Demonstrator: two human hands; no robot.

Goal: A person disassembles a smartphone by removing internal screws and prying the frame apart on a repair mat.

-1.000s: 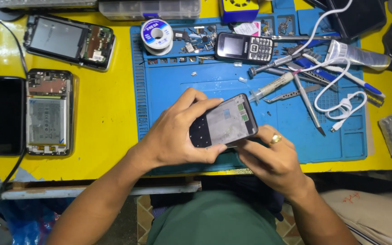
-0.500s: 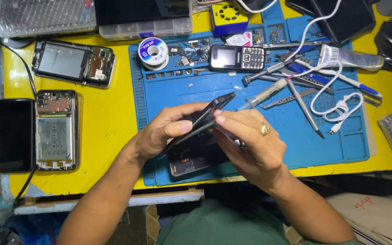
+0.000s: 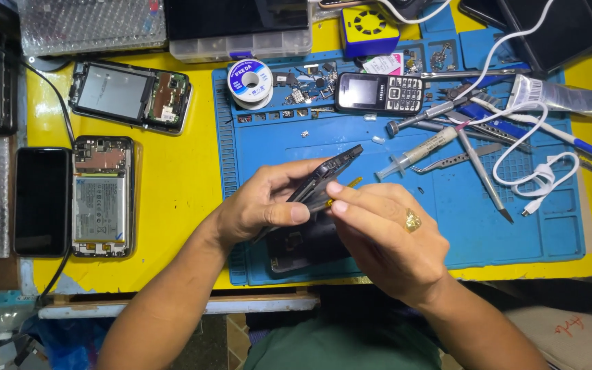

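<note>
The left hand [image 3: 258,205] is gripping a dark phone [image 3: 327,177] edge-on, tilted, its grip pinching the phone's lower end between thumb and fingers. The right hand [image 3: 388,236] is meeting it from the other side, its grip pressed together on the phone's edge beside a small yellow pick [image 3: 351,183]. Under both grips, a black back cover [image 3: 306,247] is lying on the blue mat [image 3: 447,219] covering the yellow tabletop [image 3: 179,192].

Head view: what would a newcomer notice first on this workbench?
In the middle, the left hand and the right hand hold a dark phone tilted on edge above the blue mat. Behind them on the mat lie a small keypad phone, a syringe and a white cable. At the left, on the yellow table, lies an opened phone.
</note>
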